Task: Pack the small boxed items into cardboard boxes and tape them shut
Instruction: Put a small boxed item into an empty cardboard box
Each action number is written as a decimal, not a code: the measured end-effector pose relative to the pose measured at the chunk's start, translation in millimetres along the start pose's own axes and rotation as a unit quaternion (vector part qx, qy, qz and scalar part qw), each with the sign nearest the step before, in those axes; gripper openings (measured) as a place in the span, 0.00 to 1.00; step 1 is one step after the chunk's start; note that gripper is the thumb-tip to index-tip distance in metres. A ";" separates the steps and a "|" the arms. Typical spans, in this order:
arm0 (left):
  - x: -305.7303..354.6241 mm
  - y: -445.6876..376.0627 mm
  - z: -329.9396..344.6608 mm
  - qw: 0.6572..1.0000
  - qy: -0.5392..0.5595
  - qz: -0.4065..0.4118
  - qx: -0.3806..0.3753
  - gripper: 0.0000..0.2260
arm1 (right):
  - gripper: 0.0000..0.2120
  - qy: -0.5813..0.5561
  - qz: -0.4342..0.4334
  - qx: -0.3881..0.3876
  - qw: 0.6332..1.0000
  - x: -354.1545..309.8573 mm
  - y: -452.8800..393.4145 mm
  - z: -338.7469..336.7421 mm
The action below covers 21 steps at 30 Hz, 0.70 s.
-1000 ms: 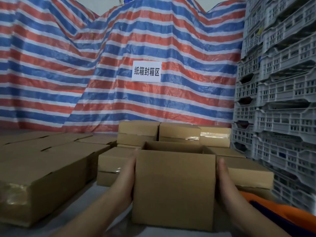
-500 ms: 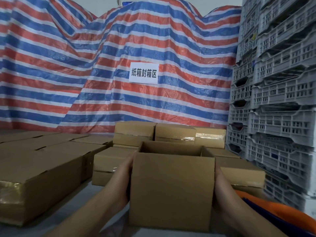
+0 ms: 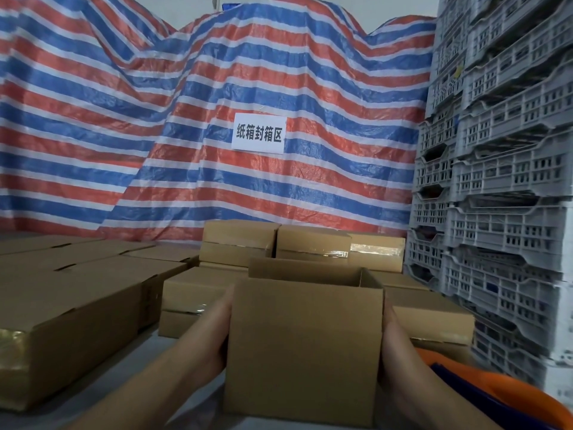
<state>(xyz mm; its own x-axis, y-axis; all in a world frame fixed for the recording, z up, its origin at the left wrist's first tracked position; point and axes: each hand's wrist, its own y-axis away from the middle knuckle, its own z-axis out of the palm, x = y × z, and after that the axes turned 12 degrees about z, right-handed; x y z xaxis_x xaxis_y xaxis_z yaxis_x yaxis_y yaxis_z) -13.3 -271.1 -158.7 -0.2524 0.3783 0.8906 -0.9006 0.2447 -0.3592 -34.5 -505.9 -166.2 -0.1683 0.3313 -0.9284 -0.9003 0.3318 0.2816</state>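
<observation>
From the head view, the open cardboard box (image 3: 304,349) sits right in front of the person, near the front edge of the grey tabletop (image 3: 173,361), top flaps up and its mouth showing only shadow, so I can't tell whether anything is inside. The left hand (image 3: 214,333) is flat against the box's left wall, the right hand (image 3: 393,339) against its right wall, a two-sided squeeze. The fingers on both sides run forward along the cardboard and disappear behind the box's edges; what shows looks straight and pressed on rather than curled round anything, though the fingertips themselves are hidden.

My read is that this step is positioning an empty carton for filling. To do it well, keep the pressure even from both palms so the thin walls don't bow inward, set the base flat on the tabletop, and leave the flaps standing clear so the small items can drop in. No small boxed items and no tape roll show here, so packing looks barely begun for this carton.

Around it, sealed cartons (image 3: 313,243) with glossy tape are stacked just behind, a larger taped carton (image 3: 71,318) lies towards the left edge, grey plastic crates (image 3: 502,181) tower on the right, and a striped tarpaulin (image 3: 155,119) with a printed sign (image 3: 259,134) hangs at the back. Something orange (image 3: 496,386) pokes in at the lower right.
</observation>
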 end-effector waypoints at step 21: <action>6.3 -5.9 0.8 0.999 -0.046 -0.005 -0.019 0.25 | 0.30 0.020 -0.042 -0.096 0.994 -2.2 8.1 -8.2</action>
<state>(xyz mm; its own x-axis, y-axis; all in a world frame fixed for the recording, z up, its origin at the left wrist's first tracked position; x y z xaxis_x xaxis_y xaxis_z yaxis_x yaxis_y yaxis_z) -9.8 -270.9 -150.7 -0.2775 0.2920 0.9153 -0.8895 0.2818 -0.3596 -44.7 -511.1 -163.8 -0.1020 0.2733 -0.9565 -0.9712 0.1806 0.1552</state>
